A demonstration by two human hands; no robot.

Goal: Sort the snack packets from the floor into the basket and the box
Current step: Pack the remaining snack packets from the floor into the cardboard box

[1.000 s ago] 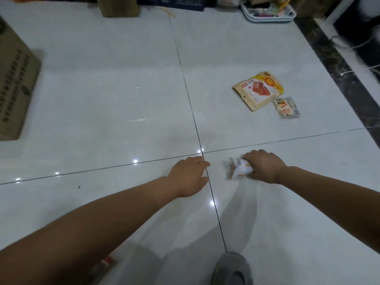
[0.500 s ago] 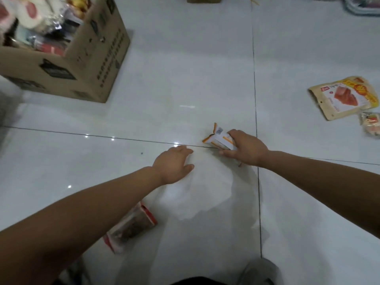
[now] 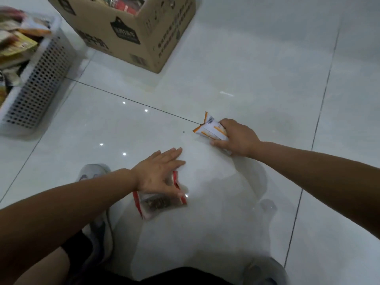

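Cardboard box, white basket: packets inside | right fingers clamp orange packet | left fingers spread

Left hand spread, palm down, seemingly hovering; right hand curled round packet.

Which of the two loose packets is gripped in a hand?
The white-and-orange packet, gripped by the right hand. The red-edged clear packet lies on the floor under the spread left hand.

Dim, cool overhead light throws small pinpoint glints and a soft grey shadow of the person onto the glossy floor, while the basket at the left edge smears with motion blur
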